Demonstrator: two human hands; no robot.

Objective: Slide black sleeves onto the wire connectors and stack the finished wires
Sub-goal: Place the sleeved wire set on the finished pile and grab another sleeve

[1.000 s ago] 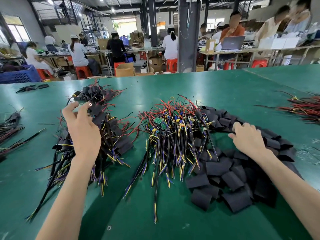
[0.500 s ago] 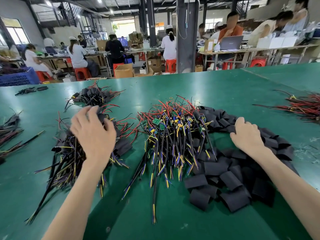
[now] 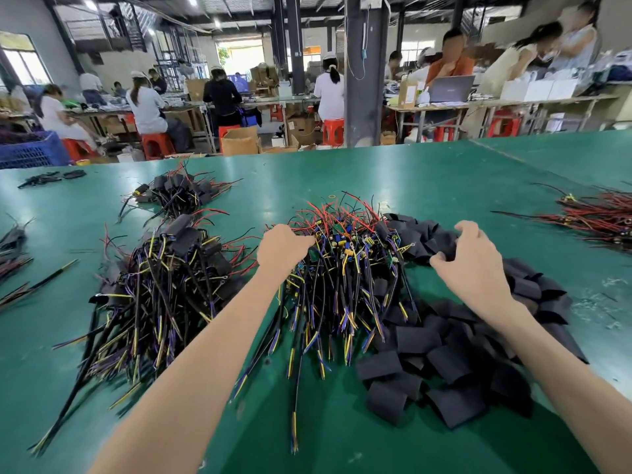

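A middle pile of unsleeved wires [image 3: 342,278] has its red leads and small connectors at the far end. My left hand [image 3: 282,249] is at that pile's upper left edge, its fingers curled round wires near the connectors; the fingertips are hidden. To the right lies a heap of black sleeves [image 3: 441,357]. My right hand [image 3: 470,265] hovers over its far part, thumb and curled fingers pinching one black sleeve [image 3: 441,253]. The stack of finished sleeved wires [image 3: 171,278] lies left of my left forearm.
The green table [image 3: 427,186] also holds a smaller sleeved bundle [image 3: 178,193] at the back left, dark wires [image 3: 13,265] at the left edge and a red wire pile [image 3: 602,217] at the far right. Seated workers fill benches beyond the table.
My left hand has left the finished stack and moved right to the middle pile's connector end. My right hand has lifted slightly off the sleeve heap, fingers curling round a sleeve.
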